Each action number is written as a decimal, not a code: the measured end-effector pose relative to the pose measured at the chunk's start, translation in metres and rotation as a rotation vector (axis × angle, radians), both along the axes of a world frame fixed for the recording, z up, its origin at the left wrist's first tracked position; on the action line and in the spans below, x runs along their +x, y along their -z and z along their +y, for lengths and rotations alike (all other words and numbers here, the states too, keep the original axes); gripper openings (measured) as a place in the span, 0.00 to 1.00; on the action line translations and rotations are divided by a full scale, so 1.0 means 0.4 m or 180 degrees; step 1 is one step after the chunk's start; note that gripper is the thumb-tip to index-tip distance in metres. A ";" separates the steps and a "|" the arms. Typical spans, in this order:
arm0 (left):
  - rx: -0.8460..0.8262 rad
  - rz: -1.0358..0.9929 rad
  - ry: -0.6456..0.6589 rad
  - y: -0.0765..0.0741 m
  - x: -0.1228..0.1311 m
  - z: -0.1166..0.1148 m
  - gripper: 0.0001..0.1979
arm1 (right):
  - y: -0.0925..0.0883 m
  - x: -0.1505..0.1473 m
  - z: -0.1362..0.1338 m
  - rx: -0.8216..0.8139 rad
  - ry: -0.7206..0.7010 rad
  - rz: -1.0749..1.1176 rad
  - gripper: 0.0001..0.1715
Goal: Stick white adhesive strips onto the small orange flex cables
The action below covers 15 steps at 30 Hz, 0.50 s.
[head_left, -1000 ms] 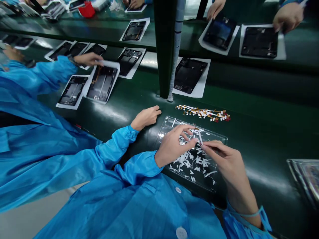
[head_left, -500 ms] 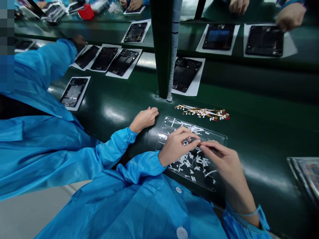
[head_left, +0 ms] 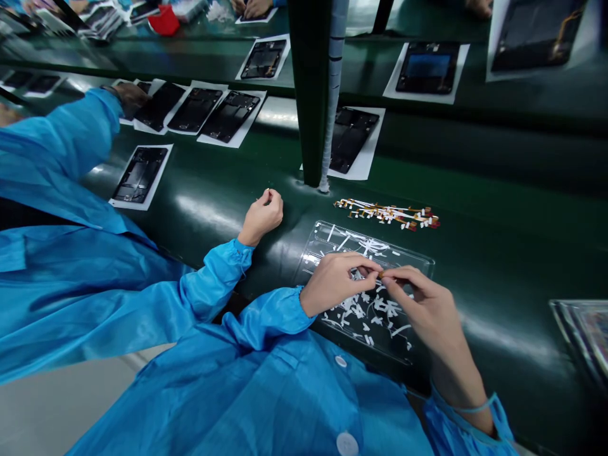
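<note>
From the remote feed I log one small change at the work point: the pale upright strip seen between the hands a second ago no longer stands there; a small amber-tipped piece (head_left: 381, 275) now lies level where the two hands meet. The left hand (head_left: 334, 285) and right hand (head_left: 422, 297) both sit over a clear plastic tray (head_left: 327, 235); their fingertips close on the piece from either side, a firm pinch as far as I can judge, though the fingers hide most of it. The hands stay above the white strips (head_left: 361, 313) scattered through the tray; I cannot confirm contact with them. The piece is located just inside the tray's far half, over its middle. The tray rests on a dark green conveyor belt (head_left: 498, 266); orange-and-white ribbon cables (head_left: 387, 214) lie just beyond its far rim, and a green post (head_left: 310, 95) stands further back. Outside my worker's reach, a co-worker's hand (head_left: 261, 216), knuckles curled, has shifted left along the belt, well apart from the tray; that co-worker's blue sleeve (head_left: 216, 269) ends near the tray's left corner; a stack of framed panels (head_left: 582, 335) sits at the right edge of view.
</note>
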<state>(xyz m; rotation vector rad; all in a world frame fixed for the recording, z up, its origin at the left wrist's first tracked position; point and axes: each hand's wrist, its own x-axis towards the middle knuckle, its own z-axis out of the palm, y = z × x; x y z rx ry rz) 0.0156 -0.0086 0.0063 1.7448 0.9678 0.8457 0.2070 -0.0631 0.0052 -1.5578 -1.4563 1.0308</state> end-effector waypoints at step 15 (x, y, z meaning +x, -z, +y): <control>0.0085 0.0115 0.0109 0.049 -0.038 0.024 0.11 | -0.093 0.137 -0.027 -0.0476 0.0317 0.0065 0.19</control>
